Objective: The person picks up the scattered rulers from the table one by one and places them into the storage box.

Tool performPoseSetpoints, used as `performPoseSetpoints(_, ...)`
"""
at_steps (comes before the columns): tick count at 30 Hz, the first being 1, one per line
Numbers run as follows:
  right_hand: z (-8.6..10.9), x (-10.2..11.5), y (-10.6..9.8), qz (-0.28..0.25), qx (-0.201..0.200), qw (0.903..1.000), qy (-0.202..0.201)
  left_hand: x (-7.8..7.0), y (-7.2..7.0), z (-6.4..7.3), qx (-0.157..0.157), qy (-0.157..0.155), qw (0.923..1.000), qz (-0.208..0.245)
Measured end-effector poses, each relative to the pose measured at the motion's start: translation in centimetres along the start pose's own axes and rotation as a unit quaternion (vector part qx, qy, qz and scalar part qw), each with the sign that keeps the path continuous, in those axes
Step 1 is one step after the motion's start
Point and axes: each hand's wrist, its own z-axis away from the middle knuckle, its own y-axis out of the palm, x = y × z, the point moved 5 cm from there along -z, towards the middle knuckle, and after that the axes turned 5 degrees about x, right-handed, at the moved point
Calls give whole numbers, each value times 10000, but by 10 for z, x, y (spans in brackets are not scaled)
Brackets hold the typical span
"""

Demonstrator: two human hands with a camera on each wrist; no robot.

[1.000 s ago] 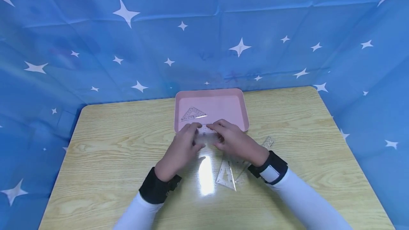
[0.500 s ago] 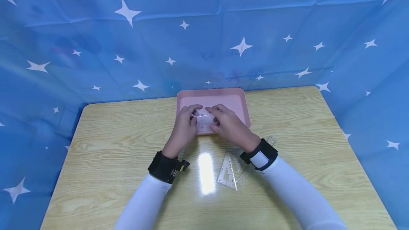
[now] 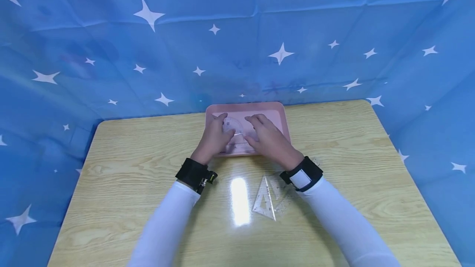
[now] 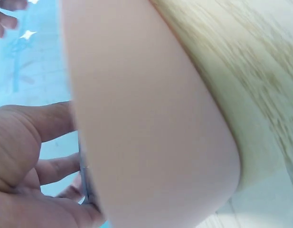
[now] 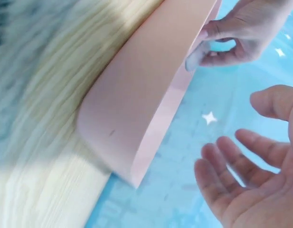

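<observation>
In the head view, a clear protractor (image 3: 232,123) is over the pink tray (image 3: 285,128), its curved edge facing away from me. My left hand (image 3: 213,138) pinches it at its left side, thumb toward me and fingers beyond. The right wrist view also shows the left hand (image 5: 248,32) holding a see-through piece (image 5: 196,58) at the tray's wall. My right hand (image 3: 270,140) is over the tray's right half, apart from the protractor, with fingers spread and loosely bent. The clear set square seen earlier in the tray is mostly hidden by the left hand and protractor.
On the wooden table (image 3: 141,176), a clear set square (image 3: 264,203) lies in front of the tray. More clear measuring pieces (image 3: 283,203) lie beside it, partly under the right forearm. A blue star-patterned cloth (image 3: 237,44) hangs behind the table.
Both hands moved forward from the tray's near edge to over it with the protractor. My right hand then let go and drew off to the right; the left kept its grip.
</observation>
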Motion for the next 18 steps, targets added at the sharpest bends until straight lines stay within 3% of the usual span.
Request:
performPoseSetpoints(5, 12, -14, -5, 53, -35, 10000, 60, 6, 1, -7, 89, -373, 9991, -193)
performPoseSetpoints(13, 38, -29, -18, 474, -415, 9980, 68, 10, 7, -18, 21, -111, 9964, -840)
performPoseSetpoints(18, 62, -37, -27, 640, -690, 9956, -1, 16, 11, -25, 165, -352, 9935, -1070)
